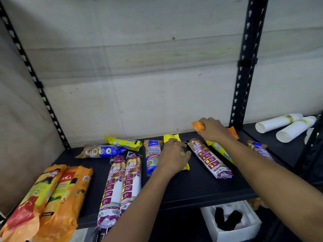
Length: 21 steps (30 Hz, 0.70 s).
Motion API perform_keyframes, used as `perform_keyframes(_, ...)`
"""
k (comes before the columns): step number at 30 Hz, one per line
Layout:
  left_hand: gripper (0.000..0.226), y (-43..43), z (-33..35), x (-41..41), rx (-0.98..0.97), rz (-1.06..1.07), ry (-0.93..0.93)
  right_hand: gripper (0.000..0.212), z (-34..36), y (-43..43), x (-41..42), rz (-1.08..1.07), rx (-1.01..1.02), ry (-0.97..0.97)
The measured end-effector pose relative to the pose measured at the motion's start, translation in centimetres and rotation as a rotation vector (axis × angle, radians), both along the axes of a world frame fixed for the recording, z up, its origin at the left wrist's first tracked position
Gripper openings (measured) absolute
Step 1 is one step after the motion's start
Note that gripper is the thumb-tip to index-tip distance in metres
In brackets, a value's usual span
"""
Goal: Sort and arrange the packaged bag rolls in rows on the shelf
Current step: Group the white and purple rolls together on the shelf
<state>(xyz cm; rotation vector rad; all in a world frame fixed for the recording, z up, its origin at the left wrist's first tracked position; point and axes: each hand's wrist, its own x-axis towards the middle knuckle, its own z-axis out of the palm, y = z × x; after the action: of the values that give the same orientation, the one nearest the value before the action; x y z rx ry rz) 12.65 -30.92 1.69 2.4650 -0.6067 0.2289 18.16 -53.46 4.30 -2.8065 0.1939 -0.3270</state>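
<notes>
Orange packs (57,198) lie nearest me on the black shelf (192,186). My left hand (173,155) grips a yellow pack (171,137), and my right hand (212,130) grips a far orange pack (197,126). A concrete wall (139,67) stands behind.

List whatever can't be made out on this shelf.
All in the head view:
1. The orange pack: its middle and label are covered by the right hand.
2. The yellow pack: mostly under the left hand.
3. The far-right blue pack: its lower part is behind the right forearm.
4. The front-left orange packs: their near ends are cut off by the frame's edge.

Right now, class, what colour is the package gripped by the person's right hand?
Orange: the package in the right hand shows best in the head view.
</notes>
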Motion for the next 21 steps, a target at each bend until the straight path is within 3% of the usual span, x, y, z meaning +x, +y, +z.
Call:
perform_keyframes(8,0.032,10.5,2.2,-2.1,-0.149,0.105,-0.085,0.043,2.7,7.6,-4.4,0.431,0.056,-0.351)
perform_keyframes(13,0.021,18.9,3.0,-4.9,-0.185,0.230,-0.154,0.056,3.2,15.9,-7.4,0.692,0.047,-0.371)
perform_keyframes(21,0.023,28.3,3.5,-8.8,-0.159,0.423,-0.243,0.057,1.7,27.7,-10.7,1.012,0.000,-0.395)
